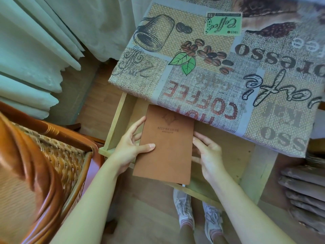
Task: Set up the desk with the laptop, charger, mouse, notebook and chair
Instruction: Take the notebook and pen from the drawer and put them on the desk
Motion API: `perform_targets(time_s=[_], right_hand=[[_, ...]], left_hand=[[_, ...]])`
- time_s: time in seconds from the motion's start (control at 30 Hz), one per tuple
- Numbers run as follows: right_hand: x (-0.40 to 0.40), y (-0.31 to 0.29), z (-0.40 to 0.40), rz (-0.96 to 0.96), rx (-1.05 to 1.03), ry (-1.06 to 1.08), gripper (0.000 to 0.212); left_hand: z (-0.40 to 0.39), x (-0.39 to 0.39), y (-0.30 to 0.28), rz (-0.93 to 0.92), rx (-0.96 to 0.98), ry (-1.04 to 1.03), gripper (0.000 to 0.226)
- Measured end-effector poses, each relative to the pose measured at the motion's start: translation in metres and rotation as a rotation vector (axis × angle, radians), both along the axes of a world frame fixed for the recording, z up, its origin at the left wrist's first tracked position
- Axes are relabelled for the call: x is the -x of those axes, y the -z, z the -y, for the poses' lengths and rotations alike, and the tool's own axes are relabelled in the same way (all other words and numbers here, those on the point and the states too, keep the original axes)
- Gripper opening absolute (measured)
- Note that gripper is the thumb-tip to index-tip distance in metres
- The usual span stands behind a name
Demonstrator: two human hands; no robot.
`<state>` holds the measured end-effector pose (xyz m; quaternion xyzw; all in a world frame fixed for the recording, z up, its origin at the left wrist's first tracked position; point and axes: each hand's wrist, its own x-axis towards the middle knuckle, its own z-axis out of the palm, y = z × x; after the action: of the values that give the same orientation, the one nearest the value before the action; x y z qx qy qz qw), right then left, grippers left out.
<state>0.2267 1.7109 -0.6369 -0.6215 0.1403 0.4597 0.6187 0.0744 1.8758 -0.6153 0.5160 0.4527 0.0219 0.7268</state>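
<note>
A brown notebook (167,147) with stamped lettering on its cover is held over the pulled-out wooden drawer (116,124) of the desk (219,59). My left hand (128,148) grips its left edge, thumb across the cover and fingers underneath. My right hand (207,157) holds its right edge from the side and below. The desk top wears a coffee-print cloth. A wicker chair (44,155) with a reddish wooden frame stands at the lower left, close to the drawer's corner. No laptop, charger or mouse is in view.
Pale curtains (35,59) hang at the left and behind the desk. Grey ribbed fabric (302,194) lies at the lower right. My feet in light sneakers (184,208) stand on the wood floor under the drawer's front.
</note>
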Motion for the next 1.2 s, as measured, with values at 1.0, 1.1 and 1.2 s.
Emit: perform_targets(time_s=[1.0,1.1,1.2], right_hand=[[-0.011,-0.111,0.007,0.18,-0.214,-0.191,0.039],[-0.036,-0.116,0.003,0.215,-0.234,-0.181,0.037],[-0.067,-0.115,0.0,0.263,-0.244,-0.179,0.037]], left_hand=[[0.014,0.012,-0.115,0.059,-0.115,-0.009,0.09],[0.005,-0.015,-0.11,0.091,-0.122,0.012,0.093],[-0.001,-0.046,-0.107,0.137,-0.119,0.034,0.092]])
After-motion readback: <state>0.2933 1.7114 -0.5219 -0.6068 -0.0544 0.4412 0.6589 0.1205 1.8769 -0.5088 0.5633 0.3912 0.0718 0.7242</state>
